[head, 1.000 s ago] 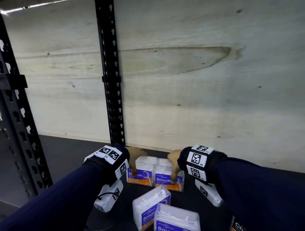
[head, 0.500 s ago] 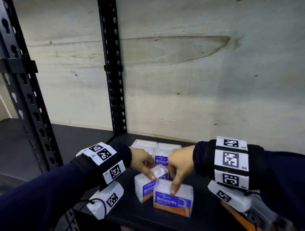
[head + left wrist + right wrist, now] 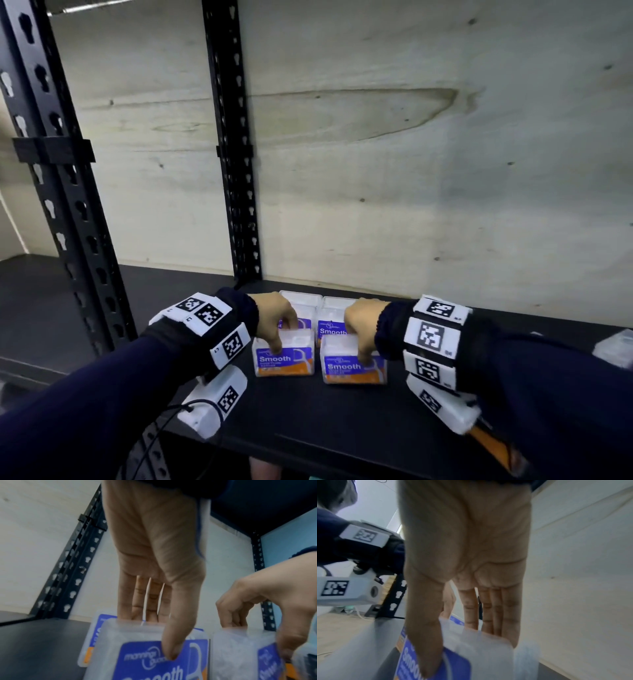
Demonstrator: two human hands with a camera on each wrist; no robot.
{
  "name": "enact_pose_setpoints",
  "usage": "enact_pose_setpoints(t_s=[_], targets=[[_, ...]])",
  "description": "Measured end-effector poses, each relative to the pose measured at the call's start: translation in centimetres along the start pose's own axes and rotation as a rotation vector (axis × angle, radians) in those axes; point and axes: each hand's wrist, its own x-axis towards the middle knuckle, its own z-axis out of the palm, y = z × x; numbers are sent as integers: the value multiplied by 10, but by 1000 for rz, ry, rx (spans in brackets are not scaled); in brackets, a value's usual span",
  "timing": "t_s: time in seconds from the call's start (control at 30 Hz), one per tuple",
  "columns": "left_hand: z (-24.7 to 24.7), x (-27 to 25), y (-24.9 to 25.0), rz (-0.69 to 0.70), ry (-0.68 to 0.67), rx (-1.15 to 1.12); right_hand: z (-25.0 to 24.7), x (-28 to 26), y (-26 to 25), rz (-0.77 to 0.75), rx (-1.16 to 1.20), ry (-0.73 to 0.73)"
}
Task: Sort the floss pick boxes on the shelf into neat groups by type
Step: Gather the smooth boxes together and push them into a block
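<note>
On the black shelf [image 3: 342,421], near its front, I have two floss pick boxes side by side, one in each of my hands. My left hand [image 3: 274,320] holds the left front box [image 3: 283,356] from above, with the thumb on the blue label and the other fingers down behind the box. My right hand [image 3: 363,325] holds the right front box [image 3: 352,366] the same way, thumb in front and fingers behind. Both hands pinch the boxes; neither is open. Two more boxes, the left back box [image 3: 300,301] and the right back box [image 3: 334,308], sit just behind, close to the wooden back wall [image 3: 411,171]. I think a few things could go wrong. The front boxes look smooth and light, so a pinch on the top part could slip and a box could tip over. If I push them back too hard, they could bump the back boxes and knock the row crooked. The right front box sits a little nearer to me than the left one, so the row may end up uneven. The boxes are see-through plastic with a cloudy lid, a blue label that says "Smooth" and an orange strip at the bottom. All four look like the same kind. Off to the right lies another clear box [image 3: 613,349], well apart, and I cannot tell its kind. A black metal post [image 3: 233,154] stands behind my left hand.
</note>
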Motion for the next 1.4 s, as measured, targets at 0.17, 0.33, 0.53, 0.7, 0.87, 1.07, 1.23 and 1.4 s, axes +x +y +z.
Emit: enact_pose_setpoints(t_s=[0.17, 0.33, 0.53, 0.7, 0.87, 1.07, 1.23, 1.4], targets=[[1, 2, -10, -36, 30, 25, 3, 20, -4, 71, 4, 49], [2, 6, -11, -25, 31, 57, 8, 26, -6, 57, 25, 88], [1, 14, -12, -6, 24, 80, 9, 29, -7, 77, 52, 108], [6, 16, -17, 1, 71, 53, 19, 33, -5, 74, 35, 149], [16, 20, -17, 25, 156, 54, 30, 36, -8, 106, 31, 227], [21, 31, -16, 14, 159, 72, 39, 52, -6, 131, 63, 210], [21, 38, -15, -46, 59, 61, 45, 63, -3, 143, 90, 152], [19, 40, -16, -44, 48, 42, 44, 68, -2, 147, 147, 98]])
